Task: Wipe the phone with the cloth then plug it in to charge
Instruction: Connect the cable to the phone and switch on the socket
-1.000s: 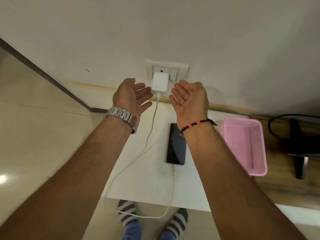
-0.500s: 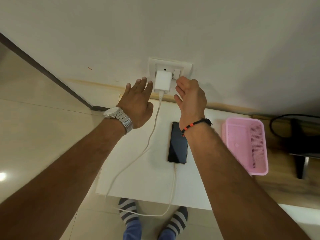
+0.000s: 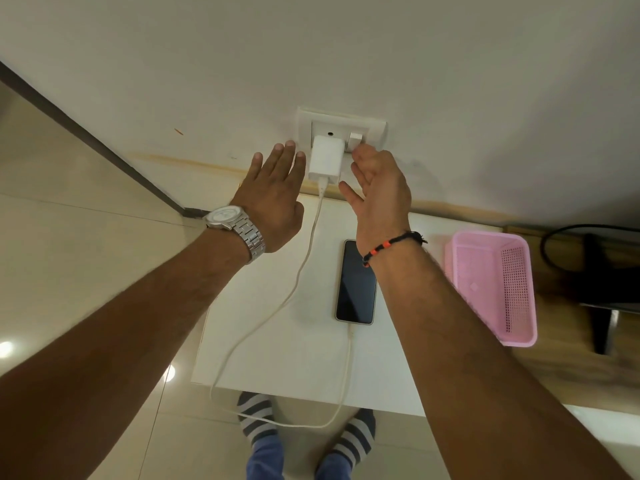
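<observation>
From the head view, the dark-screened slim phone (image 3: 356, 282) is seen lying flat on the white table (image 3: 277, 341), its long axis toward the wall, with the white cable (image 3: 304, 258) plugged in. Both hands are held open: the left hand (image 3: 273, 199) beside the white charger block (image 3: 325, 160), the right hand (image 3: 377, 192) nearer, its fingertips at the wall switch (image 3: 356, 140).

A plain pale wall (image 3: 450, 57) faces me, with a dark strip (image 3: 90, 133) at its left. Below me, glossy tiles (image 3: 62, 258) catch lamp glare; a white tabletop (image 3: 277, 358) meets wood (image 3: 588, 375) on the right.
</observation>
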`<state>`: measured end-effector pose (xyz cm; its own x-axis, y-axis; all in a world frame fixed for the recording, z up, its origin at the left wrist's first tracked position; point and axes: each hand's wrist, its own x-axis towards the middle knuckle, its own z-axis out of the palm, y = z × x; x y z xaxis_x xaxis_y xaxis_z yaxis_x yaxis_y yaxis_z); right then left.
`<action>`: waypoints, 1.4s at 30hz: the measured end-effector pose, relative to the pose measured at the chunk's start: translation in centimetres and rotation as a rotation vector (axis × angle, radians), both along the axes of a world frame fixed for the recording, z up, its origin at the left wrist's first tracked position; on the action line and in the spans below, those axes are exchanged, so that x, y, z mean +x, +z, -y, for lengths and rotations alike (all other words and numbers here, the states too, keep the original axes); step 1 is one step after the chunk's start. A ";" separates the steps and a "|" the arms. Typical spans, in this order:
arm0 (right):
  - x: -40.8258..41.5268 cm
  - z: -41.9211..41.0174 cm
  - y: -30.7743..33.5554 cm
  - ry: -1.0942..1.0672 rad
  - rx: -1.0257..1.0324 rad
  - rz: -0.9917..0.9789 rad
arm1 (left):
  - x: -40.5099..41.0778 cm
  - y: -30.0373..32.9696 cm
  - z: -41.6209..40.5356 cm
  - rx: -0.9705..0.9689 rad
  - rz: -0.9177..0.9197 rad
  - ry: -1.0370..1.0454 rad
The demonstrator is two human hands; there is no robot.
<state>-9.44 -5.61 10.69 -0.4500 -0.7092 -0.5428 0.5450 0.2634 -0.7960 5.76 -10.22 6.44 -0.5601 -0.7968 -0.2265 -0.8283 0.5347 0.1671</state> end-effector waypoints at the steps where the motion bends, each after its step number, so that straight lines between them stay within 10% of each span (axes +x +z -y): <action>1: -0.1 -0.1 -0.1 0.013 -0.006 -0.005 | 0.0 0.0 0.1 -0.002 0.001 -0.002; 9: -0.3 -3.4 -2.3 0.066 0.215 -0.162 | 0.5 -0.7 -0.4 0.040 -0.031 0.011; 18: 2.1 -9.5 -7.4 0.666 0.442 -0.340 | 2.9 -3.4 -2.7 0.183 0.053 -0.053; 42: 5.4 -14.5 -10.5 0.709 0.506 -0.380 | 4.6 -5.1 -6.6 0.432 0.033 0.010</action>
